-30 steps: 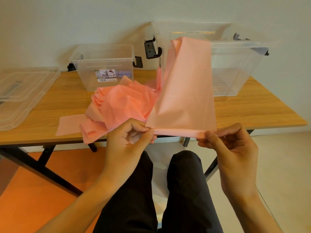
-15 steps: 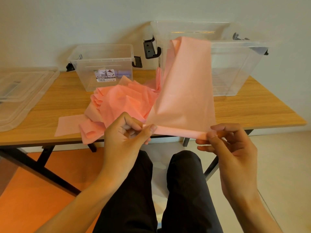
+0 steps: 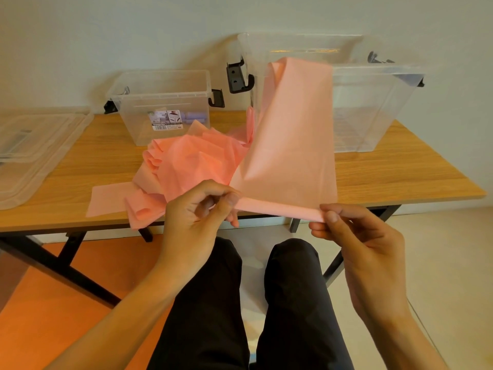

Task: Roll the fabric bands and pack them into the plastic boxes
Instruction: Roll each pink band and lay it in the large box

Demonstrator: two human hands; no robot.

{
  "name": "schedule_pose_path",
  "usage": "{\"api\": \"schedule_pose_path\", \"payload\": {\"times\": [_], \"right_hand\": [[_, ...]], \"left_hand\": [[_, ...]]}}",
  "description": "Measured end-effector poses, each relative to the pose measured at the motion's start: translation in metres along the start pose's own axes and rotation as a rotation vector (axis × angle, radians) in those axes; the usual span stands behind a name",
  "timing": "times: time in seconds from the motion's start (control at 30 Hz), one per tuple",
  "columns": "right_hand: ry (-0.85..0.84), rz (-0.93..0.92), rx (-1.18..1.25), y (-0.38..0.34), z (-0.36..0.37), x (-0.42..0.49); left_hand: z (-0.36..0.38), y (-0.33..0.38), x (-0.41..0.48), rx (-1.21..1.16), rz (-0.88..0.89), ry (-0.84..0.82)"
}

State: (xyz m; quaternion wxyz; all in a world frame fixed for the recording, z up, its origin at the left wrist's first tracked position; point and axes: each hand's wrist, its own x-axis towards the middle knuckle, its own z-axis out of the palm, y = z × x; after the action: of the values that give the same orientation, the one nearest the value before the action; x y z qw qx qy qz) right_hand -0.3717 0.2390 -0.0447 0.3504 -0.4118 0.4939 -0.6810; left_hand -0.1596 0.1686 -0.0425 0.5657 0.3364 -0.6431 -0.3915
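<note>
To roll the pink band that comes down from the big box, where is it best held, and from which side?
Likely the near end of the pink band, at its two corners, one hand from each side. That end is already a narrow straight fold; the left hand and right hand pinch its corners, so the roll would start even.

Plain indoor room here, set up as a simple work spot; home or office, can't tell. A wood-top table (image 3: pixel 400 177) on black metal legs (image 3: pixel 66 265) stands right against a bare pale wall (image 3: pixel 106 36). On it there's a clear small box (image 3: pixel 160 86) with a shop label (image 3: pixel 165 120) on its front, a clear big box (image 3: pixel 373 108), lids (image 3: pixel 34 145) stacked at the left, and pink fabric (image 3: pixel 192 161) heaped in the middle. Below, orange floor (image 3: pixel 53 303) on the left, pale floor (image 3: pixel 440 249) on the right.
</note>
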Motion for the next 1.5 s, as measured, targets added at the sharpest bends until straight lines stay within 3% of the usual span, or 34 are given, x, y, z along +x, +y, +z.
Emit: {"api": "schedule_pose_path", "payload": {"times": [0.3,0.5,0.73,1.07,1.27,1.5], "right_hand": [[-0.054,-0.006,-0.037,-0.004,-0.004,0.003],[-0.052,-0.049,-0.163,-0.002,-0.004,0.004],[-0.071,-0.020,-0.123,-0.003,-0.001,0.006],[-0.003,-0.039,-0.015,-0.004,0.002,0.015],[-0.043,-0.073,-0.048,-0.005,0.003,0.012],[-0.064,-0.092,-0.076,-0.006,-0.001,0.011]], "left_hand": [[-0.013,-0.002,-0.005,-0.014,-0.044,-0.047],[-0.011,0.000,0.001,0.043,0.057,-0.101],[-0.002,-0.001,-0.004,0.010,-0.090,-0.131],[0.005,0.003,0.001,-0.036,-0.070,-0.021],[0.003,0.007,0.004,0.036,0.012,-0.058],[-0.001,0.007,0.003,0.032,-0.046,-0.036]]}}
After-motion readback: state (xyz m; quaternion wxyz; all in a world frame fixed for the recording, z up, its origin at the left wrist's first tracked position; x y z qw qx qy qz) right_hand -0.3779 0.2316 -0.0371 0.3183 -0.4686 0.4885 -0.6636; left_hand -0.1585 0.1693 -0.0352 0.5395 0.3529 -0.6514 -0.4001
